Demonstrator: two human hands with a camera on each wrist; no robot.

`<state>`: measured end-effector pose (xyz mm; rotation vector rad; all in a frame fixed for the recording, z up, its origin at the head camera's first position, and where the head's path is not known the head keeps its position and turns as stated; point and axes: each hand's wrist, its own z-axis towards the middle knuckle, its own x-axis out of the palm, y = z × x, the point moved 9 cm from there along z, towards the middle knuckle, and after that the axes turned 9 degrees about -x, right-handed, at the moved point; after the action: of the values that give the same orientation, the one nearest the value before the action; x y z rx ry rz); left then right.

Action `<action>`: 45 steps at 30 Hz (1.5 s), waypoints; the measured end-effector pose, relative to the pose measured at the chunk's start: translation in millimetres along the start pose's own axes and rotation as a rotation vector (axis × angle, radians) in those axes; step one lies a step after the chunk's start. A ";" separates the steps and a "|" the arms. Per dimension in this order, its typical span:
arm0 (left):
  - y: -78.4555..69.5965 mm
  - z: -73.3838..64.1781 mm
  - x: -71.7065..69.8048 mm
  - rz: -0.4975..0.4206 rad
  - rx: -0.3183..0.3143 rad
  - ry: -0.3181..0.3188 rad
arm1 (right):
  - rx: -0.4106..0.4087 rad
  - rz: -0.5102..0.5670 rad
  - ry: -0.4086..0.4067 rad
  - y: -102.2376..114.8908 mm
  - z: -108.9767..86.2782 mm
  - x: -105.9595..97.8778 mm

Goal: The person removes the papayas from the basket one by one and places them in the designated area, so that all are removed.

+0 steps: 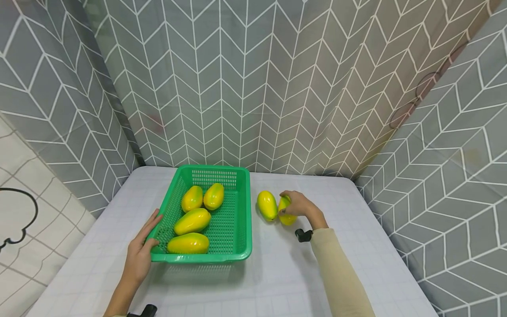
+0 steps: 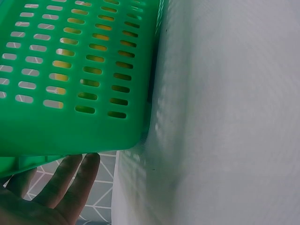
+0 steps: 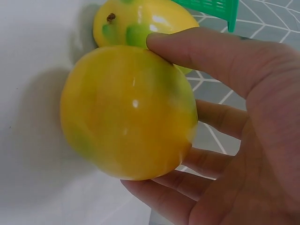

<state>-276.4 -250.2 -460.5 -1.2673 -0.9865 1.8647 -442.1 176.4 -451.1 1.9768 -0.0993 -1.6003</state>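
A green plastic basket (image 1: 237,220) stands on the table, with several yellow-green mangoes (image 1: 192,221) lying in its left part. My left hand (image 1: 139,255) holds the basket's left rim near the front corner, thumb on top; in the left wrist view, its fingers (image 2: 77,185) reach under the rim beside the slotted wall. To the right of the basket, my right hand (image 1: 299,204) grips a mango (image 3: 129,112), thumb on one side and fingers curled round the other. Another mango (image 1: 267,205) lies just left of it, close to the basket.
A white cloth covers the table (image 1: 277,273). Grey curtains with a white zigzag pattern (image 1: 245,88) hang behind it and along both sides. Black wrist mounts (image 1: 303,235) show at both wrists.
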 end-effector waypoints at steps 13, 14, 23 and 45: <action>-1.2 -0.7 0.9 0.004 0.003 0.001 | 0.022 -0.002 0.009 -6.3 0.0 6.3; -1.3 -0.6 0.7 0.004 0.003 0.000 | 0.020 -0.002 0.009 -6.2 0.1 6.2; -2.2 -0.5 0.8 0.003 0.007 0.001 | 0.014 -0.011 0.007 -4.1 -2.0 2.7; -0.7 -0.3 0.7 0.006 -0.007 0.001 | -0.129 -0.071 -0.079 29.8 -4.5 -25.2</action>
<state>-276.2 -249.2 -460.3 -1.2767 -0.9907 1.8663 -436.1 163.9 -414.4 1.8379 0.0421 -1.6866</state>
